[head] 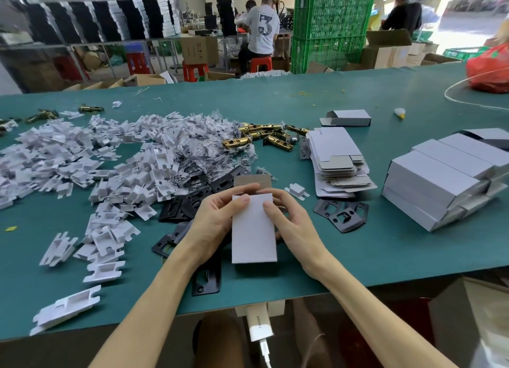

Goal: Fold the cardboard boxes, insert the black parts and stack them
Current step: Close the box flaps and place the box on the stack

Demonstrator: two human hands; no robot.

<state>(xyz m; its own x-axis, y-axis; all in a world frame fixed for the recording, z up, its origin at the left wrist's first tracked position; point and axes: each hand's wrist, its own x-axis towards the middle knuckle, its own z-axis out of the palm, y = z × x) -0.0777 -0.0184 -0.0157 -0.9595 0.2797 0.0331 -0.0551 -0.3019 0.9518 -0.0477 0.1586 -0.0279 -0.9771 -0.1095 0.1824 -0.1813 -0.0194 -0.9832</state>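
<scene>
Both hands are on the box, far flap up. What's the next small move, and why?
Likely tuck the raised flap into the box, since the left hand and right hand grip its sides with thumbs near that open end. Its contents cannot be seen.

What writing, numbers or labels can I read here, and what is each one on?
"3": large numeral on the back of the seated person's white T-shirt; the marks above it are blurred.
White device below the table edge: small print, too blurred to read.
Brown carton in the background: dark marks, too small to read.
Held box: no print visible.
</scene>
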